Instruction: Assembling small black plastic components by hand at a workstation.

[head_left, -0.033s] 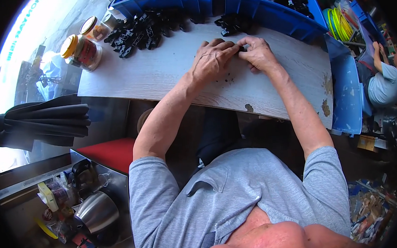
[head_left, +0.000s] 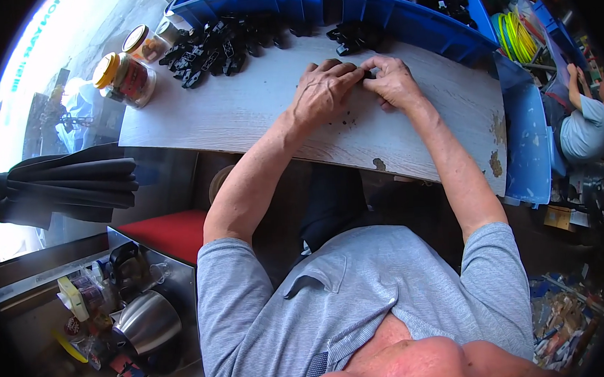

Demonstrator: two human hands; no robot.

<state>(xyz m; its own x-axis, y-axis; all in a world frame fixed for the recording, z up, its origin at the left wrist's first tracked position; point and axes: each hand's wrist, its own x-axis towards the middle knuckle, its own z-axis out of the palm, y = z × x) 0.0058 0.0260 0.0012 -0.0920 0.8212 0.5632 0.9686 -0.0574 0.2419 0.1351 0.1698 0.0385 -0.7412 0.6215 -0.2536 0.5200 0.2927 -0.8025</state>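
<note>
Above the pale wood-grain tabletop (head_left: 228,117), my left hand (head_left: 322,92) and my right hand (head_left: 394,83) meet at their fingertips. Pinched between them is a small black plastic part (head_left: 369,74), mostly covered by the fingers. Both hands are closed on it, thumbs and forefingers pressed together. Just beyond the hands sits a small heap of black plastic pieces (head_left: 356,36). Farther left spreads a larger pile of similar black pieces (head_left: 210,50). Tiny dark bits (head_left: 345,122) lie on the table below my hands.
Two blue bins (head_left: 256,6) line the table's far edge; the right one holds black parts. Jars with lids (head_left: 129,80) stand at the far left. A blue plastic tub (head_left: 526,140) is beside the right edge. Another person (head_left: 584,126) sits at far right. A steel kettle (head_left: 150,323) is lower left.
</note>
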